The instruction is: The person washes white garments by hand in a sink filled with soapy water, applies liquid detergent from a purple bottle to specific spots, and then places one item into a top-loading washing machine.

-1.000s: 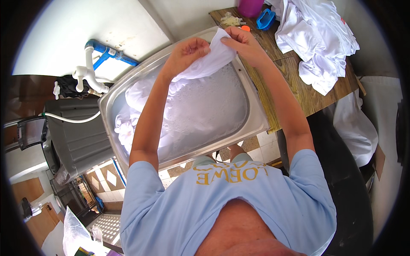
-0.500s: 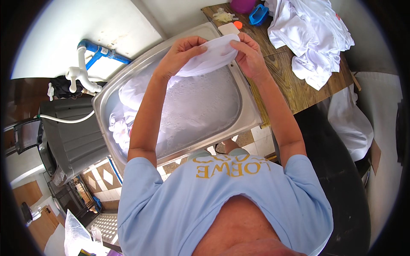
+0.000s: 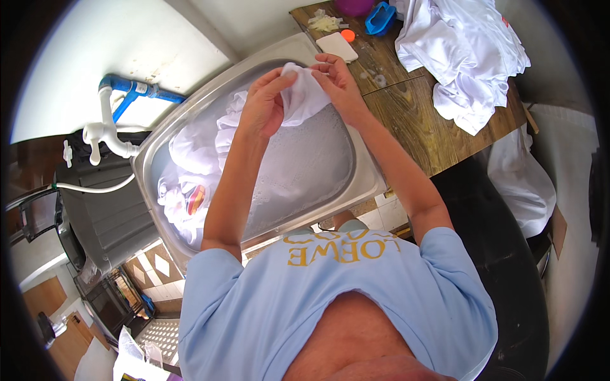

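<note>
A wet white garment (image 3: 305,101) is bunched up between my hands over the far side of a metal sink (image 3: 289,223) of soapy water. My left hand (image 3: 265,105) is closed, pinching a fold of it between thumb and fingers. At the garment's right edge, my right hand (image 3: 342,92) has its thumb and curled fingers on the cloth, the grip looking loose. The lower part of the fabric hangs toward the sudsy water (image 3: 298,165). More white laundry (image 3: 194,149) lies soaking on the sink's left side, one piece bearing a red and yellow patch (image 3: 196,199).
Right of the sink, a wooden table (image 3: 406,120) carries a pile of white clothes (image 3: 457,57), a blue brush (image 3: 381,19), an orange cap (image 3: 347,35) and a white block (image 3: 337,47). A white tap (image 3: 105,130) and a grey washing machine (image 3: 105,203) stand at the left.
Both hands have come down and nearer, the right one also leftward. The cloth, stretched flat between them before, is now gathered and hanging. My left hand has shifted its hold.
</note>
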Tool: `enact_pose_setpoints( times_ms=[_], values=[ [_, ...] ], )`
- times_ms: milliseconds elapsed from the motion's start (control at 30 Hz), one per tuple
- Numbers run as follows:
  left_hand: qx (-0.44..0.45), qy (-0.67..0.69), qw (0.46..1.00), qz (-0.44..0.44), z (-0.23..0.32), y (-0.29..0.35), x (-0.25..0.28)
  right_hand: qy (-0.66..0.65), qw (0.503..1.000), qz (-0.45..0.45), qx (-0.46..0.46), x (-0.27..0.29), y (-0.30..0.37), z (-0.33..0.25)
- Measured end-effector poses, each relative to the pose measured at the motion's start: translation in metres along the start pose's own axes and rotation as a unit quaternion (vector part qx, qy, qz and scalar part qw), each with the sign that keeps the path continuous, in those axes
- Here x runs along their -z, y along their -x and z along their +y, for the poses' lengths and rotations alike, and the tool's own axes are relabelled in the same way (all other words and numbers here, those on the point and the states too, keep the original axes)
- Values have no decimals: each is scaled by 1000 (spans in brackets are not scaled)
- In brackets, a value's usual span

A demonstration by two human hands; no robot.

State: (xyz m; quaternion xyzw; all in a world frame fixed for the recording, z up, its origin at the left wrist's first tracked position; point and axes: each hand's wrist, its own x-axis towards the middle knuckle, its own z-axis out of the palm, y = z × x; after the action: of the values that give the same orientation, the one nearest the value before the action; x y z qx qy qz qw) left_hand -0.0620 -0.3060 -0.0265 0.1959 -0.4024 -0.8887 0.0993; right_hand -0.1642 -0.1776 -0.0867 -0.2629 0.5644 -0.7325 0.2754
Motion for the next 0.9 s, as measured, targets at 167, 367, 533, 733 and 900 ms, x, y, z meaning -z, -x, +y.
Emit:
enact_pose_setpoints(
  times_ms=[167,367,533,733,900],
  values=[
    [-137,10,988,72,-15,-30,-31,-330,939,-73,-67,-9,1,-1],
    [-377,-590,707,99,-63,-92,-32,-587,799,-33,-127,-21,2,9],
    [-372,-728,570,86,-76,-100,-44,-624,775,4,-97,-15,-3,9],
    [-242,-832,499,2,-51,-84,-64,-608,787,12,-104,-13,-4,20],
    [-105,-576,800,-129,-1,-51,-52,-576,804,1,-147,-8,48,-17]
  ],
)
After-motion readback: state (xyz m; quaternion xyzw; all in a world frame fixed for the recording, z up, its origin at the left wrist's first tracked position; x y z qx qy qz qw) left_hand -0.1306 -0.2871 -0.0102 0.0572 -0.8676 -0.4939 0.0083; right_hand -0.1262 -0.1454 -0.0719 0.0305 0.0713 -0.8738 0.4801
